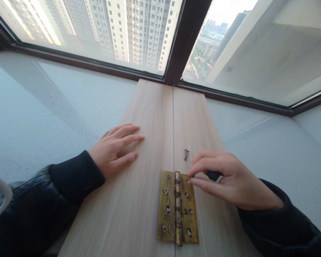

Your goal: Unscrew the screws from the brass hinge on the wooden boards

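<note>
Head view looks down on two pale wooden boards lying side by side on a grey sill [42, 107], their seam running from near to far. On the left board [139, 214] the left hand [115, 150] lies palm down, fingers straight and a little spread, flat on the wood and gripping nothing. Over the right board [195, 121] the right hand [230, 182] is curled, thumb and forefinger drawn together in a pinch around a black handle [214, 175]. Only a short dark stub of it shows between the fingers, and its tip is hidden behind them. The pinching fingertips [194, 171] sit at the far right corner of the brass hinge [178, 207], touching it or just over its edge, which cannot be told. The hinge lies open and flat across the seam, one leaf on each board, its knuckle along the joint, with screw heads in several holes. A loose screw [186, 154] lies on the right board just beyond the hinge, near the fingertips but apart from them. Dark sleeves cover both wrists
</note>
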A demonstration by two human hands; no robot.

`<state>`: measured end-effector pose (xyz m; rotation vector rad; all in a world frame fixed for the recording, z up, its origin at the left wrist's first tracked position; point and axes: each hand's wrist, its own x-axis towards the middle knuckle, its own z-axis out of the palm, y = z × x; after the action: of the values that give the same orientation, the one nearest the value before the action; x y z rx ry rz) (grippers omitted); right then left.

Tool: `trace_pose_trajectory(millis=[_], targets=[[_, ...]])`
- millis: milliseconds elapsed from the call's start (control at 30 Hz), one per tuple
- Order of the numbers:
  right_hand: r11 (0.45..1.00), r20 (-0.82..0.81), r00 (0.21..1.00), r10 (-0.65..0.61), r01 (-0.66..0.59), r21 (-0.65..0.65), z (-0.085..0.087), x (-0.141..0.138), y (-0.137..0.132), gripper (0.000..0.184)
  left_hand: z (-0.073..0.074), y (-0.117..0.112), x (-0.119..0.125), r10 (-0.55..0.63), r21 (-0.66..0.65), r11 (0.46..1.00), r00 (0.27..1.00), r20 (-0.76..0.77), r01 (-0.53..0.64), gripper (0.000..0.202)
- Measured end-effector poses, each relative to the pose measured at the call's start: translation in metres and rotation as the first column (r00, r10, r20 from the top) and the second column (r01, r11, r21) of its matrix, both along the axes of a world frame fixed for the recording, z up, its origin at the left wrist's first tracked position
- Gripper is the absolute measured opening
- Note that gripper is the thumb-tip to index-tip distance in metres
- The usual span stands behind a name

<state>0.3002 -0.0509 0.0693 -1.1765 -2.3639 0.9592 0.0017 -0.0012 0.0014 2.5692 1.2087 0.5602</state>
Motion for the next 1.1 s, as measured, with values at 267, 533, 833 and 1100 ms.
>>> trace_pose_trajectory(millis=[267, 533, 833, 1100], targets=[[0.905, 0.008, 0.909, -0.417, 0.414, 0.096, -0.01, -0.002, 0.022, 0.013, -0.001, 0.0, 0.0, -0.006, -0.007, 1.0, 1.0, 0.012, 0.006, 0.042], [0.882, 0.05, 0.883, -0.467, 0.462, 0.088, -0.021, -0.021, 0.032, 0.019, 0.0, 0.0, 0.001, 0.0, -0.016, 1.0, 1.0, 0.01, 0.0, 0.042], [0.878, 0.081, 0.877, -0.474, 0.462, 0.127, -0.027, -0.018, 0.038, 0.015, 0.001, 0.0, 0.001, 0.001, -0.013, 1.0, 1.0, 0.011, -0.001, 0.042], [0.864, 0.11, 0.859, -0.5, 0.485, 0.136, -0.025, -0.012, 0.038, 0.024, 0.0, 0.0, 0.001, 0.007, -0.013, 1.0, 1.0, 0.011, -0.007, 0.042]])
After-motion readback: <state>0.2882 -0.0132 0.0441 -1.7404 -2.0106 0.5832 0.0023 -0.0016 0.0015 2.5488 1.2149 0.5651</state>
